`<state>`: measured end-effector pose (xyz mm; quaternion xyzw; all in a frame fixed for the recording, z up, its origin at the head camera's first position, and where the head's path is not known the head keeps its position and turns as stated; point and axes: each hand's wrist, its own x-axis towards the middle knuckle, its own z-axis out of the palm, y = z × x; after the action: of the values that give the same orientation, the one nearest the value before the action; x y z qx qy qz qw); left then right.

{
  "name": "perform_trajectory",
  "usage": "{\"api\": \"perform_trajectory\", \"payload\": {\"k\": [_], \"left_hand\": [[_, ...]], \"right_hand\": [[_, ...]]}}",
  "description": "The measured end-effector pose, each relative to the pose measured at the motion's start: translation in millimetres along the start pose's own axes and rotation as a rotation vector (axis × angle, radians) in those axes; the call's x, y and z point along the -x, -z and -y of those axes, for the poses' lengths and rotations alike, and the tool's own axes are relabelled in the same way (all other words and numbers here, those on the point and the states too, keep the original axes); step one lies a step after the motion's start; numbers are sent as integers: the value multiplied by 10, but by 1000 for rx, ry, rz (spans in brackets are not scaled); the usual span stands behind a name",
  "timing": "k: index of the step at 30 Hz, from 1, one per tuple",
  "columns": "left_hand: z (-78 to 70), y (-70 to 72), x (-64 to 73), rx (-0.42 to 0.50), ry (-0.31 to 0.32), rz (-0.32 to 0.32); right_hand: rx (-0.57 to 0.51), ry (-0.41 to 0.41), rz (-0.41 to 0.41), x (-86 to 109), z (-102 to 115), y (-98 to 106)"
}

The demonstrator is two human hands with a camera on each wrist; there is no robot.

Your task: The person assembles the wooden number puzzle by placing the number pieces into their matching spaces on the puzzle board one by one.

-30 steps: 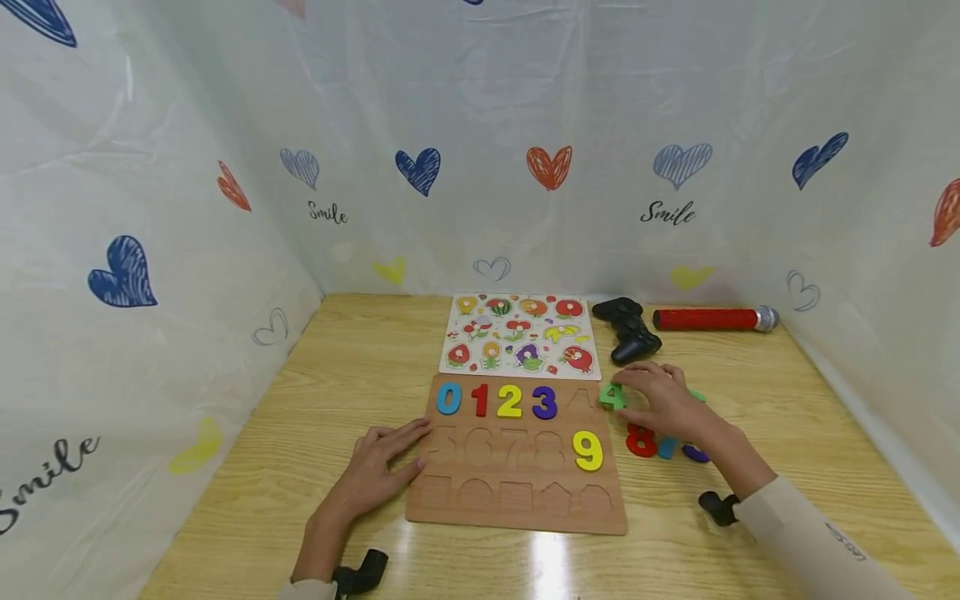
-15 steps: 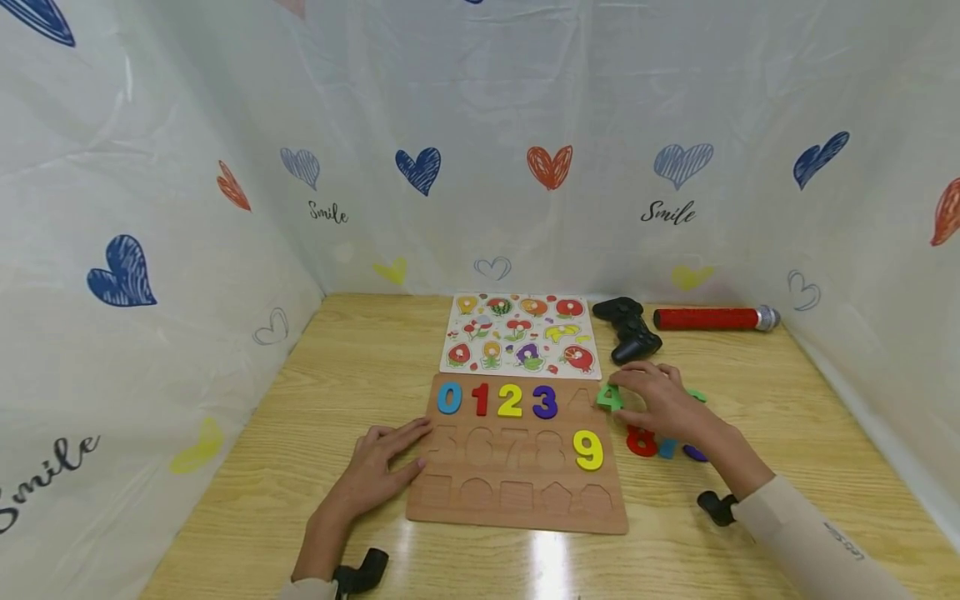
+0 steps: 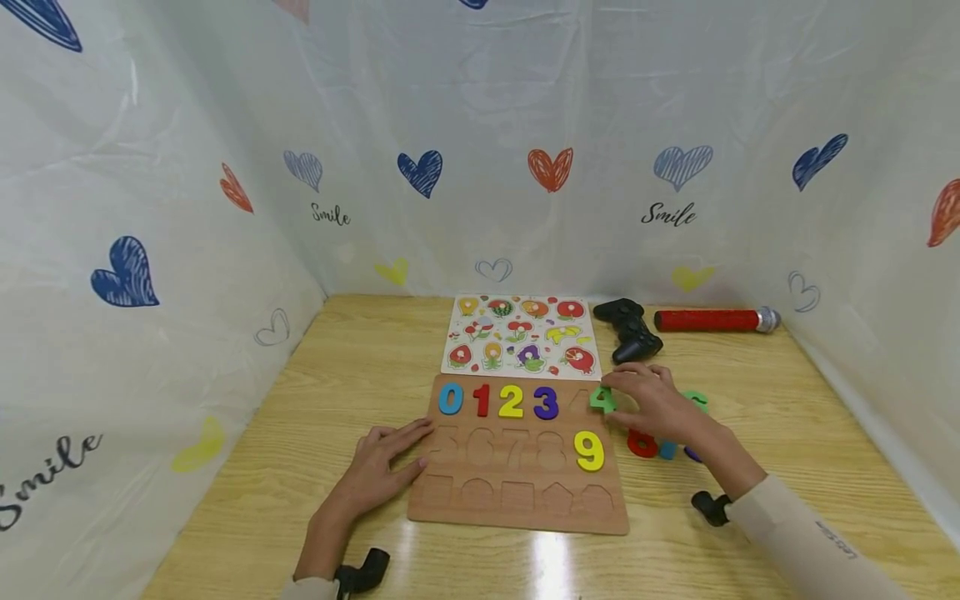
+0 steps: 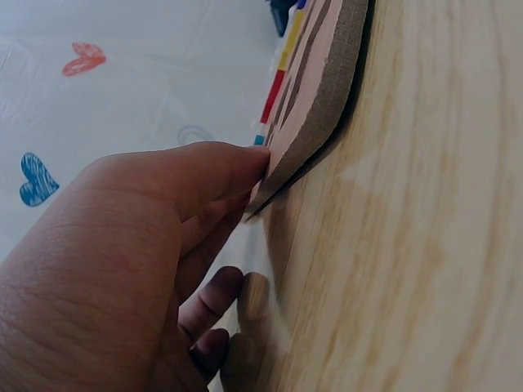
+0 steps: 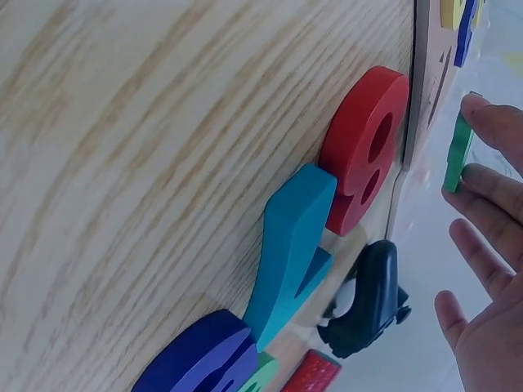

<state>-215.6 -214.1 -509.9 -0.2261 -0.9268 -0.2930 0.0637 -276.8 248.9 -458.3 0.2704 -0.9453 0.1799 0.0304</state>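
My right hand (image 3: 660, 404) pinches a green number 4 (image 3: 602, 399) between thumb and fingers. It holds the piece over the right edge of a wooden number puzzle board (image 3: 495, 496), beside the carved 4 outline; in the right wrist view the 4 (image 5: 459, 151) is raised off the table. At the board's left edge my left hand (image 3: 378, 471) touches the wood with thumb and fingertips, fingers fairly straight. Pieces 0 (image 3: 451, 398), 1 (image 3: 482, 400), 2 (image 3: 512, 401), 3 (image 3: 546, 403) and 9 (image 3: 589, 451) sit on the board.
Right of the board lie a red 8 (image 5: 368, 147), a blue piece (image 5: 290, 253), a purple piece (image 5: 196, 351) and a green piece (image 3: 696, 400), partly overlapped by my arm. Behind are a fruit puzzle (image 3: 521, 337), a black game controller (image 3: 628, 330) and a red microphone (image 3: 708, 321).
My right hand has moved slightly left with the green 4, from beside the board to over its right edge. The left hand has stayed in place.
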Motion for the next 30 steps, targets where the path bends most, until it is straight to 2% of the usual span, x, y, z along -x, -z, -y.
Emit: {"api": "perform_trajectory", "payload": {"k": [30], "left_hand": [[42, -38, 12, -2, -2, -4]], "right_hand": [[1, 46, 6, -136, 126, -143]]}}
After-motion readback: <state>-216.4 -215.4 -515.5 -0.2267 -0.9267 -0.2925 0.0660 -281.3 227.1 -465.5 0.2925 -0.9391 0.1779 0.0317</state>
